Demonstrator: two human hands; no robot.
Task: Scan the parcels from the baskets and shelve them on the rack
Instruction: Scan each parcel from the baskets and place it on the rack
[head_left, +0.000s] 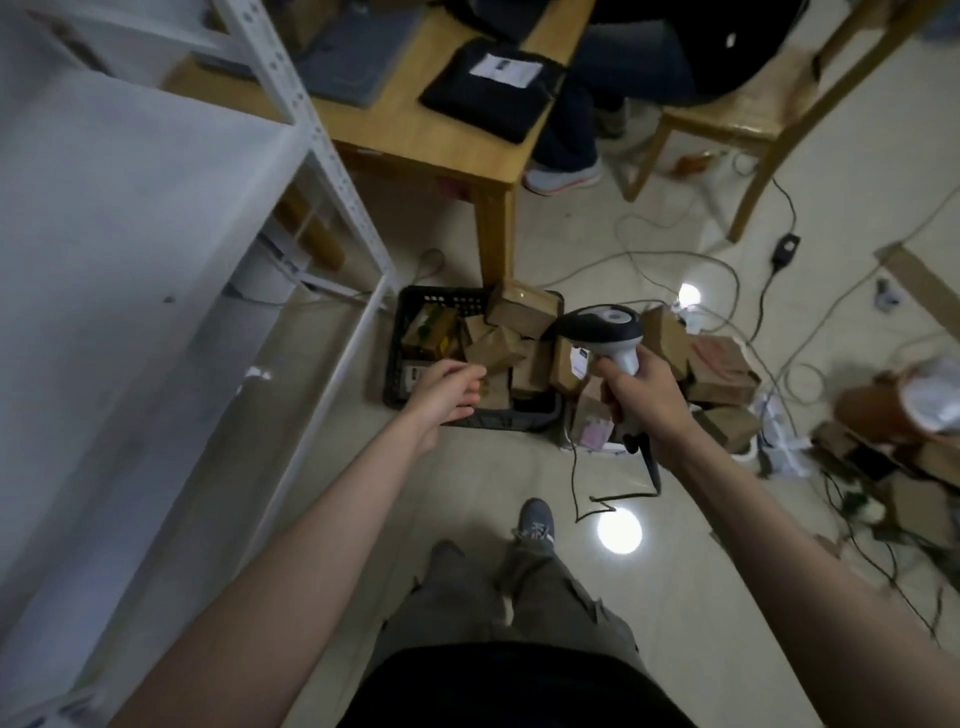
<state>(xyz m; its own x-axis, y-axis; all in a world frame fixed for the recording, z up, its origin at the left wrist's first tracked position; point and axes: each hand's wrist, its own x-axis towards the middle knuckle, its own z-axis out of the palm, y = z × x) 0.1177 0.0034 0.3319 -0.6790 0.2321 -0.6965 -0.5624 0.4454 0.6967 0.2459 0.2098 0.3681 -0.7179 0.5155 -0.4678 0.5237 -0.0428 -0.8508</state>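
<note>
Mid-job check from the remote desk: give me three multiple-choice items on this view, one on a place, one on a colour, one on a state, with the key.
1. Where does the white metal rack stand, as the person sees it?
A. to the left
B. to the right
C. behind the wooden chair

2. What colour is the plastic basket holding the brown cardboard parcels?
A. white
B. black
C. red

3. What is the right hand doing?
A. hanging empty
B. lifting a parcel
C. gripping the grey handheld barcode scanner

Key: 1 A, the rack fills the left of the view. 2 B, its slotted walls are black. 3 C, fingers wrap the scanner's handle; the left hand reaches open over the basket.
</note>
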